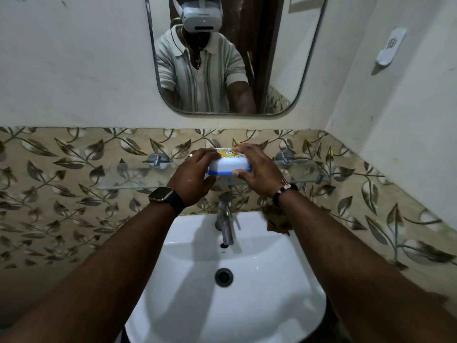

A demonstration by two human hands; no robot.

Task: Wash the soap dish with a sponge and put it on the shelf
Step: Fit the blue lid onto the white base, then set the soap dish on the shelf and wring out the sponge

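Nearest the camera, at the bottom centre of the frame, a white sink (188, 305) fills the view, with a dark round drain (224, 277) in its bowl. Two bare forearms reach up from the lower corners across the sink. At the back rim of the sink stands a metal tap (225, 225), and just to its right, on the rim, lies a brown scrubbing sponge (276, 222), partly hidden behind the right forearm.

Further up, the left wrist wears a dark-strapped watch (163, 195) and the right wrist a beaded bracelet (284, 191). Both hands are curled around a soap dish (228, 164) in the centre of the frame: the left hand (191, 178) grips its left end, fingers over the top and thumb beneath, and the right hand (257, 170) grips its right end the same way. The dish is white with a blue base and a yellow-patterned lid. It is held at the level of a glass shelf (123, 178) fixed to the leaf-patterned tiles by metal brackets; whether it rests on the glass cannot be told.

Above, in the upper centre, a mirror (284, 58) hangs on the pale wall. At upper right a white wall holder (390, 47) is fixed.
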